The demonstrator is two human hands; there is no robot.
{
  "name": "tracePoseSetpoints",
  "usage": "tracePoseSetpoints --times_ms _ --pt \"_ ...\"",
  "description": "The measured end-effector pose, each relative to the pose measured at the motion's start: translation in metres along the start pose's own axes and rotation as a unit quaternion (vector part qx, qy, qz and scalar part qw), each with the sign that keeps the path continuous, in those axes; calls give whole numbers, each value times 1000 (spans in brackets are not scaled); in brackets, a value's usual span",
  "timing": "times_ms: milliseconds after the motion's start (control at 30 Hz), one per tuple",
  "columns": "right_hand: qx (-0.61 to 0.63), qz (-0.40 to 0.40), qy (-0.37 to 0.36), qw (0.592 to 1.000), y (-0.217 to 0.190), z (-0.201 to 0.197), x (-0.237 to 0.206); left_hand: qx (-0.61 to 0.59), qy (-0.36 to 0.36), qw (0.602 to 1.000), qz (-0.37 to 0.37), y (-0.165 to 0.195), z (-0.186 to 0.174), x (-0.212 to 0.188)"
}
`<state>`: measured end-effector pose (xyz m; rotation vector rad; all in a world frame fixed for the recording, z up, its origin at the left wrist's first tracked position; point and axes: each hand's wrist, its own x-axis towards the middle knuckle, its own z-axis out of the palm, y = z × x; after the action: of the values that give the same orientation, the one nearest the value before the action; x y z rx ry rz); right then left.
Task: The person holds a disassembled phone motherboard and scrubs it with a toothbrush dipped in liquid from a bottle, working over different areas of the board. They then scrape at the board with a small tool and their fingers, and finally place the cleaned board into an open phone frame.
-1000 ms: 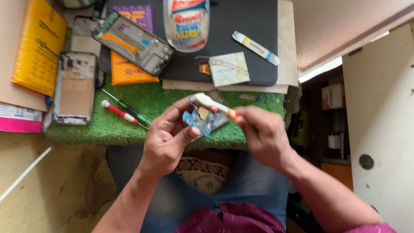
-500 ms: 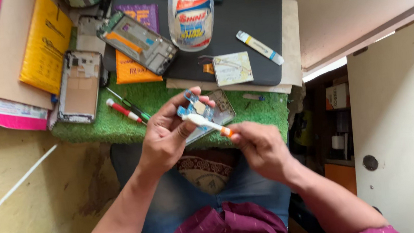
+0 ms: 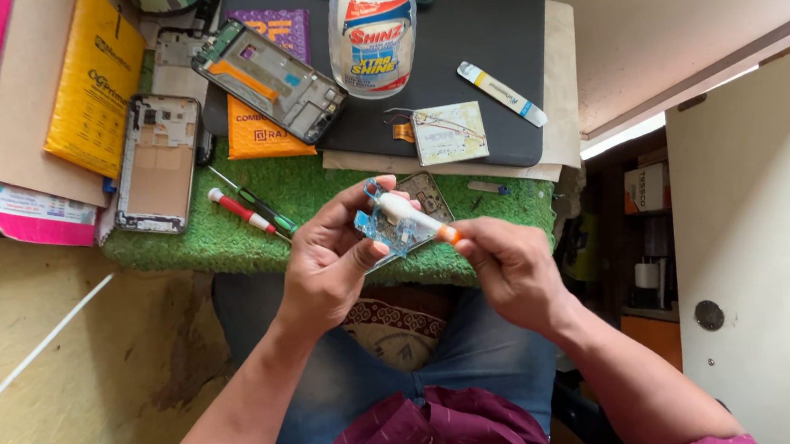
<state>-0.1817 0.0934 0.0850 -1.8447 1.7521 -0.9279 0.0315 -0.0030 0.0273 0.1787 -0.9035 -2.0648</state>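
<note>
The left hand [image 3: 327, 266] holds a small blue circuit board [image 3: 391, 232] above the near edge of the green mat [image 3: 316, 195], its fingers [image 3: 355, 197] curled around the board's top and its thumb pressed on the lower edge. The right hand [image 3: 509, 269] pinches the orange end of a small white tool [image 3: 414, 216] between thumb and fingertips, and the tool's white end lies across the board's face.

Just behind the board, a red-handled screwdriver [image 3: 242, 212] and a green one lie on the mat. To the left sits a phone frame [image 3: 159, 162], partly on the mat; a second frame [image 3: 269, 69] lies tilted over an orange packet [image 3: 259, 134]. A white bottle [image 3: 371, 29] stands on the black pad [image 3: 482, 24] further back, with a small pale board [image 3: 449, 133] and a white tube [image 3: 501, 95] near it. A yellow envelope [image 3: 92, 82] rests at the far left of the surface.
</note>
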Motion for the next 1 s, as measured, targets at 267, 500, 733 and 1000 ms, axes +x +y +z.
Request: tracePoseSetpoints --times_ms 267,500,733,1000 --pt "21 -44 -20 999 3 -6 2 7 -4 1000 19 -3 3 1" --pt "-29 -2 -11 1000 5 -9 2 -35 8 999 10 -2 2 1" --pt "-24 2 -39 999 8 -14 5 -68 7 997 33 -4 -2 2" --pt "-56 -21 -75 995 15 -4 -2 -70 15 997 34 4 -1 2"
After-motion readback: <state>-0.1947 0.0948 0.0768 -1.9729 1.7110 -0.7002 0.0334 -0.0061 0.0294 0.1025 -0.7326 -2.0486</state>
